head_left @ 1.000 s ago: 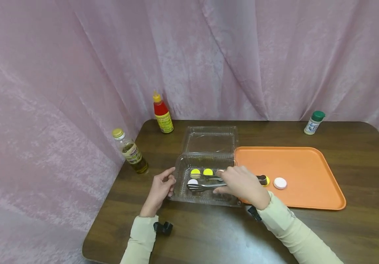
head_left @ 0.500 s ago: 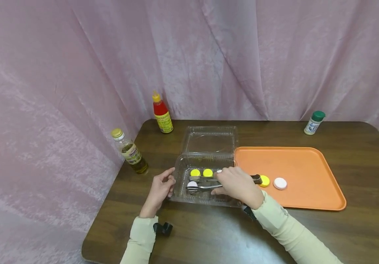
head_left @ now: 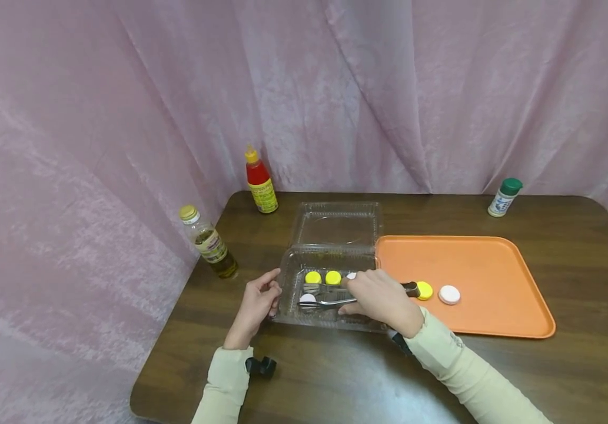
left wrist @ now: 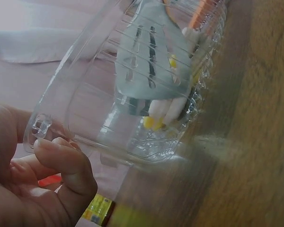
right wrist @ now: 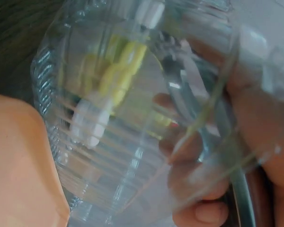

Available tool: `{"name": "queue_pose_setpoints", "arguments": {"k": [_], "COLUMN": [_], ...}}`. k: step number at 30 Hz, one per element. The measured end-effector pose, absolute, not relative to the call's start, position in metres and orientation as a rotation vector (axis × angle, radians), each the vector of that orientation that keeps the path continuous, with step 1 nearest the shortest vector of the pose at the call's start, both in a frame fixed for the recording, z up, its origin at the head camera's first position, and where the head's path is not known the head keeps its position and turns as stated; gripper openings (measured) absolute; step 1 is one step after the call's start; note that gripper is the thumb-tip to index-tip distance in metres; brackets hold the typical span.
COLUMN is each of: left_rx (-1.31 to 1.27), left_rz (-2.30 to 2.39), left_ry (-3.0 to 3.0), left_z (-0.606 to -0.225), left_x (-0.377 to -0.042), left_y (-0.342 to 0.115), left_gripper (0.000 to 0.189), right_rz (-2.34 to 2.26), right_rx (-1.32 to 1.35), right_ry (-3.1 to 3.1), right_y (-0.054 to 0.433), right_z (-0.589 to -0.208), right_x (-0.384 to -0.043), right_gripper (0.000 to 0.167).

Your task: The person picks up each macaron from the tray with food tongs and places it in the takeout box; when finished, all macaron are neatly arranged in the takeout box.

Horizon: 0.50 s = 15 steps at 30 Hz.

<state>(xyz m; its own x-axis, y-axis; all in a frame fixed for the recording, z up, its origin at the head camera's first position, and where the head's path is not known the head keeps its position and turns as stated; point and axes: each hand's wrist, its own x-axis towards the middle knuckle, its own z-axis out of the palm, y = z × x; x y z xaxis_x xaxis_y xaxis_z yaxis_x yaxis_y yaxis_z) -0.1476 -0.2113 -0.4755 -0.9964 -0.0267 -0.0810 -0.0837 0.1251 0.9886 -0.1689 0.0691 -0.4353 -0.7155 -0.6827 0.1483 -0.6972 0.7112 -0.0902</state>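
Observation:
My right hand (head_left: 383, 297) grips a pair of metal serving tongs (head_left: 330, 304), their heads apart inside the clear plastic container (head_left: 293, 306). Between the heads lies a white disc (head_left: 308, 299) at the container's front left. Behind it sit two yellow discs, one (head_left: 312, 277) left of the other (head_left: 333, 277), and a white disc (head_left: 352, 275) partly covered by the right hand. My left hand (head_left: 258, 300) pinches the container's left rim. In the left wrist view, its thumb and finger are at the rim's corner tab (left wrist: 41, 126), and a slotted tong head (left wrist: 151, 56) shows through the wall.
An orange tray (head_left: 494, 259) right of the container carries a yellow disc (head_left: 424, 290) and a white one (head_left: 449, 294). The container's lid (head_left: 341, 227) lies folded back. An oil bottle (head_left: 211, 244), a red sauce bottle (head_left: 261, 185) and a green-capped shaker (head_left: 504, 198) stand near the table edges.
My right hand has shifted slightly left with the tongs, uncovering more of the yellow disc on the tray. The tong heads now lie to either side of the front white disc. The left hand stays put.

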Motion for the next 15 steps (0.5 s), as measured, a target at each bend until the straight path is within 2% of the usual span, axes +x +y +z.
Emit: {"name": "queue_pose_setpoints", "arguments": {"k": [15], "left_rx": [-0.132], "left_rz": [2.058], "left_ry": [2.304], "left_z": [-0.478], "left_x": [-0.150], "left_y": [-0.213], "left_gripper": [0.050], "right_rz": [0.375], "right_rx": [1.142], "right_ry": [-2.872], "right_y": [0.082], "right_z": [-0.421], "right_x": [-0.171], "right_gripper": [0.052]}}
